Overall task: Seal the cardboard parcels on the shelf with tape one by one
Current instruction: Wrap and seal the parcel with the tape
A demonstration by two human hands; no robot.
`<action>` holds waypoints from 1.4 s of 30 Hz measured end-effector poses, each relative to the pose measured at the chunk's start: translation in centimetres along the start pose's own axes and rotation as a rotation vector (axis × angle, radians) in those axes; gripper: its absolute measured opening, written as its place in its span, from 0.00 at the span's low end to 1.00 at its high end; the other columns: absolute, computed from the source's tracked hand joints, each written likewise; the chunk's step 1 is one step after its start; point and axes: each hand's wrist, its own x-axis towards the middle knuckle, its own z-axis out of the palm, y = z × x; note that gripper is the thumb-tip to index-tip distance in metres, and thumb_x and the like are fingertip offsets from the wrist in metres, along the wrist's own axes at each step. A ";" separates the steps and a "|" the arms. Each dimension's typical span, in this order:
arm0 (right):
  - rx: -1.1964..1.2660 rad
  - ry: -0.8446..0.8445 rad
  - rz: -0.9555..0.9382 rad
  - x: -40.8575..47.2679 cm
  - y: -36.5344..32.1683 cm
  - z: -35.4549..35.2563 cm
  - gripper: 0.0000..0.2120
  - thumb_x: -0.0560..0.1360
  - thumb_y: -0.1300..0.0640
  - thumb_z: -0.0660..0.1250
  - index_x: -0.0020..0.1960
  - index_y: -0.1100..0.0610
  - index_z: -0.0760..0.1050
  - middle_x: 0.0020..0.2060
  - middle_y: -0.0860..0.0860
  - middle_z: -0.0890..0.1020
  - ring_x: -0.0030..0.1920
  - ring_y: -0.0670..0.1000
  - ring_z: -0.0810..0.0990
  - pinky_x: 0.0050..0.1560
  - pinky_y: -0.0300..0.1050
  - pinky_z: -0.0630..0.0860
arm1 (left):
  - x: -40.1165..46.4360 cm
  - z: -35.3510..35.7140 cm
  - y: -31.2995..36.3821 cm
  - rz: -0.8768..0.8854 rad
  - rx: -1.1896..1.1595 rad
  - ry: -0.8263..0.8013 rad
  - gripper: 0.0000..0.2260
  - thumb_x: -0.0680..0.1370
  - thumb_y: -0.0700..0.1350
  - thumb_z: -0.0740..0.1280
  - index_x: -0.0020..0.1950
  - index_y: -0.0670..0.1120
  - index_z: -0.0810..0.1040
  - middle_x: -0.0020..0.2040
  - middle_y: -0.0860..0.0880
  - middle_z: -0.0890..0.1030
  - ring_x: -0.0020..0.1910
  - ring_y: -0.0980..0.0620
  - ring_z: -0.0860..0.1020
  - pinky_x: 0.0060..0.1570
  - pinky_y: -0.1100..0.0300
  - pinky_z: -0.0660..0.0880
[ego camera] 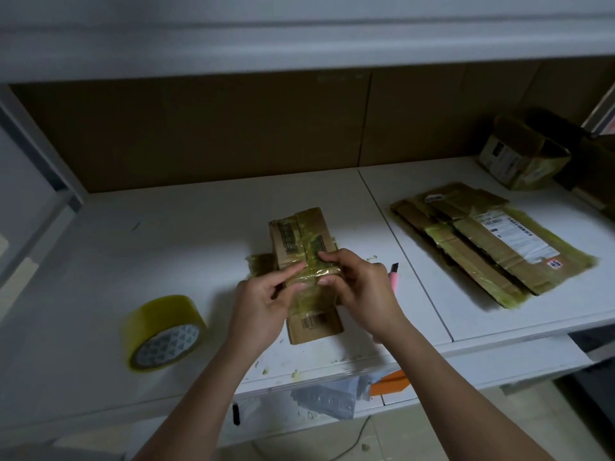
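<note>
A small flat cardboard parcel (301,241) lies in the middle of the white shelf (186,234), wrapped in yellowish tape. A fresh clear strip of tape (317,272) runs across its middle. My left hand (263,301) presses the strip's left part with extended fingers. My right hand (359,287) pinches the strip's right end against the parcel's edge between thumb and fingers. A roll of yellowish tape (164,331) rests tilted on the shelf to the left. A pink utility knife (393,276) pokes out from behind my right hand.
A flattened, taped cardboard parcel (489,241) with a shipping label lies at the right. A small cardboard box (522,154) stands at the back right corner. Brown cardboard lines the shelf's back. Bits of tape litter the front edge, with a grey bag (326,394) below.
</note>
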 end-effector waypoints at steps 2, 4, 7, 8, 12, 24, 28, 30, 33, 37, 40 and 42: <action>-0.007 -0.007 -0.006 0.2 0.2 -0.2 0.14 0.75 0.60 0.71 0.61 0.54 0.79 0.37 0.38 0.81 0.35 0.38 0.80 0.39 0.31 0.75 | 0.4 -0.3 -0.3 -0.006 -0.006 -0.045 0.17 0.75 0.45 0.71 0.56 0.67 0.81 0.53 0.52 0.85 0.47 0.34 0.83 0.47 0.32 0.78; -0.014 -0.026 0.003 0.3 0.1 -0.2 0.14 0.75 0.61 0.70 0.61 0.54 0.79 0.35 0.40 0.81 0.32 0.41 0.79 0.37 0.33 0.75 | 0.8 -0.5 -0.3 -0.006 0.008 -0.078 0.18 0.77 0.39 0.70 0.56 0.64 0.81 0.54 0.50 0.85 0.48 0.37 0.83 0.50 0.36 0.80; 0.044 -0.120 0.092 0.7 -0.5 -1.2 0.17 0.76 0.66 0.68 0.63 0.55 0.78 0.41 0.56 0.85 0.41 0.55 0.83 0.45 0.53 0.80 | 1.0 -1.7 0.0 0.005 0.097 -0.169 0.24 0.79 0.35 0.66 0.57 0.68 0.79 0.58 0.49 0.84 0.51 0.54 0.84 0.50 0.58 0.81; 0.060 -0.188 0.115 0.9 -0.8 -1.9 0.20 0.76 0.70 0.66 0.65 0.55 0.77 0.46 0.58 0.85 0.47 0.57 0.83 0.52 0.53 0.80 | 1.1 -2.5 0.1 -0.011 0.163 -0.235 0.27 0.80 0.35 0.65 0.58 0.70 0.77 0.57 0.48 0.84 0.50 0.56 0.82 0.50 0.60 0.79; 0.015 -0.506 0.162 2.1 -1.5 -4.8 0.35 0.71 0.83 0.56 0.71 0.56 0.72 0.59 0.53 0.81 0.60 0.44 0.77 0.56 0.28 0.72 | 1.8 -4.5 0.9 -0.100 0.297 -0.451 0.36 0.80 0.28 0.58 0.61 0.74 0.74 0.65 0.54 0.78 0.59 0.62 0.77 0.62 0.59 0.75; 0.094 -0.315 0.091 1.6 -0.1 -3.3 0.25 0.70 0.70 0.73 0.65 0.55 0.78 0.52 0.49 0.84 0.51 0.42 0.83 0.58 0.33 0.76 | 1.9 -2.7 0.7 -0.108 0.049 -0.238 0.23 0.68 0.35 0.77 0.54 0.60 0.82 0.49 0.57 0.86 0.49 0.57 0.84 0.48 0.66 0.80; -0.026 -0.165 -0.002 0.3 0.1 -1.8 0.22 0.74 0.67 0.71 0.66 0.52 0.77 0.54 0.46 0.82 0.50 0.35 0.80 0.56 0.30 0.75 | 0.8 -1.1 0.0 0.005 0.051 -0.054 0.20 0.72 0.35 0.75 0.55 0.57 0.82 0.46 0.61 0.85 0.44 0.60 0.84 0.43 0.72 0.77; -0.062 -0.116 -0.018 0.0 0.1 -1.4 0.23 0.75 0.66 0.70 0.67 0.52 0.76 0.56 0.47 0.82 0.52 0.38 0.80 0.58 0.31 0.75 | 0.7 -0.8 -0.2 0.001 0.041 -0.026 0.20 0.72 0.34 0.74 0.55 0.57 0.83 0.47 0.56 0.86 0.44 0.58 0.84 0.43 0.71 0.78; 0.054 -0.213 0.045 0.0 0.1 -2.0 0.26 0.72 0.64 0.73 0.68 0.52 0.74 0.57 0.48 0.82 0.54 0.40 0.82 0.59 0.38 0.77 | 0.8 -1.4 -0.2 -0.018 -0.014 -0.085 0.21 0.70 0.34 0.75 0.54 0.58 0.83 0.49 0.53 0.86 0.44 0.56 0.85 0.43 0.70 0.78; -0.021 -0.036 -0.008 -0.3 -0.1 -0.5 0.20 0.75 0.64 0.70 0.66 0.53 0.76 0.46 0.47 0.86 0.49 0.40 0.83 0.57 0.46 0.80 | 0.6 -0.8 -0.4 0.014 0.004 -0.040 0.20 0.71 0.37 0.75 0.54 0.60 0.82 0.49 0.55 0.86 0.45 0.54 0.85 0.45 0.65 0.80; -0.054 0.024 -0.043 -0.5 0.0 -0.1 0.19 0.76 0.64 0.69 0.66 0.53 0.77 0.44 0.47 0.86 0.46 0.39 0.82 0.54 0.41 0.80 | 0.6 -0.5 -0.6 0.040 -0.006 -0.007 0.19 0.71 0.40 0.75 0.53 0.63 0.82 0.50 0.53 0.86 0.46 0.55 0.85 0.44 0.65 0.80; -0.012 -0.023 -0.018 -0.5 0.0 -0.5 0.19 0.75 0.59 0.71 0.66 0.53 0.77 0.46 0.46 0.86 0.48 0.37 0.82 0.54 0.38 0.79 | 0.5 -0.7 -0.5 0.041 0.000 -0.032 0.18 0.69 0.45 0.76 0.53 0.66 0.81 0.45 0.55 0.86 0.42 0.46 0.85 0.45 0.52 0.83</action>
